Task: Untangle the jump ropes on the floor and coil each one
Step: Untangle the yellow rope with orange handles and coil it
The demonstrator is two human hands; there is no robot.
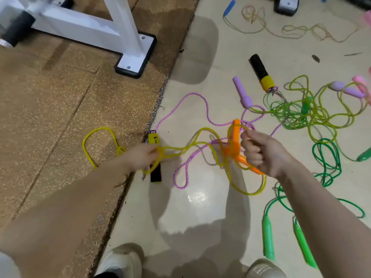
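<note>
My right hand [259, 151] fisted round orange handles [233, 137], gripping them above pale floor [200, 207]. My left hand [144, 155] pinching loops of yellow rope [192, 145], fingers curled on strands. Yellow rope strung between both hands, one loop trailing left onto brown mat [50, 117], another sagging below right hand. Purple rope [192, 101] on floor under yellow, threaded through it near orange handles. Green rope [325, 157] heaped right, two green handles [269, 237] near my shoe [122, 259].
</note>
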